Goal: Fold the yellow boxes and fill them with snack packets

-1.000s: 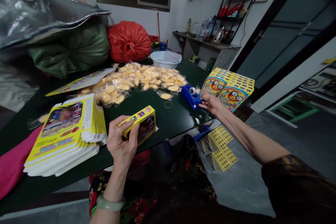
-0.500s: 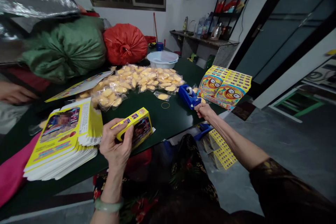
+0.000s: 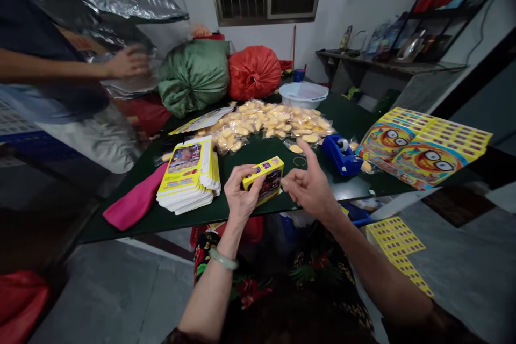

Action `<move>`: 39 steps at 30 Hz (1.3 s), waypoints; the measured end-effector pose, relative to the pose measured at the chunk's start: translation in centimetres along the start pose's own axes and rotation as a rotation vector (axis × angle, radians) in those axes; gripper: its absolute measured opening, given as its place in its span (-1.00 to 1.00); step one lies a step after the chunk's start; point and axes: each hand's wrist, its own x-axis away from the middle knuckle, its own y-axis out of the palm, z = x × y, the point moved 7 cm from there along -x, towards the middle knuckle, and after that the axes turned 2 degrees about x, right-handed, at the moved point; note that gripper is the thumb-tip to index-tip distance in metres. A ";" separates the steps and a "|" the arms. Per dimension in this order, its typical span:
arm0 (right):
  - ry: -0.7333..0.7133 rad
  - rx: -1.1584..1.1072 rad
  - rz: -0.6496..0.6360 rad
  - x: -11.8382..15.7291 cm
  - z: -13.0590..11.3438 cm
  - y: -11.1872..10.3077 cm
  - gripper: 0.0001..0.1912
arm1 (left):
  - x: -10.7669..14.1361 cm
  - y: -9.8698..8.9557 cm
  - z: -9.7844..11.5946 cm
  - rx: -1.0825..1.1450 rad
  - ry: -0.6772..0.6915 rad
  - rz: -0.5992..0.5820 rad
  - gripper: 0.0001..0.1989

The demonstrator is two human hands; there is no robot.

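Upright on the green table, a small yellow box [image 3: 269,185] is gripped between the thumb and fingers of my left hand [image 3: 243,192]. My right hand [image 3: 308,188] is just right of the box, index finger raised and the other fingers curled; whether anything is between them is too small to tell. A blue tape dispenser [image 3: 342,156] stands beyond my right hand. To the left lies a stack of flat yellow cartons [image 3: 187,174]. Small wrapped yellow pieces [image 3: 274,121] are heaped behind the box, near a thin rubber band [image 3: 299,161].
Printed yellow boxes [image 3: 423,145] stand at the right end of the table [image 3: 250,216]. A pink cloth [image 3: 137,199] lies at the left. Green [image 3: 195,75] and red [image 3: 255,72] sacks and a white basin [image 3: 303,94] are behind. Another person's arm [image 3: 92,69] reaches in at left.
My right hand has moved left from the tape dispenser to beside the small box. The view has turned left, and the other person's arm and body now show more fully.
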 end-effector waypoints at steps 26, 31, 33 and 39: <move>0.112 -0.240 0.227 -0.4 2.5 4.3 -0.35 | 0.3 -0.1 -0.7 0.048 0.004 0.035 -0.87; 0.113 -0.234 0.238 -0.1 2.3 4.4 -0.40 | 0.3 -0.2 -0.8 0.071 0.021 0.039 -0.87; 0.110 -0.256 0.241 0.0 2.1 4.5 -0.43 | 0.3 -0.2 -0.7 0.078 0.027 0.042 -0.88; 0.100 -0.250 0.309 0.2 2.0 4.4 -0.39 | 0.4 -0.2 -0.7 0.083 0.013 0.052 -0.88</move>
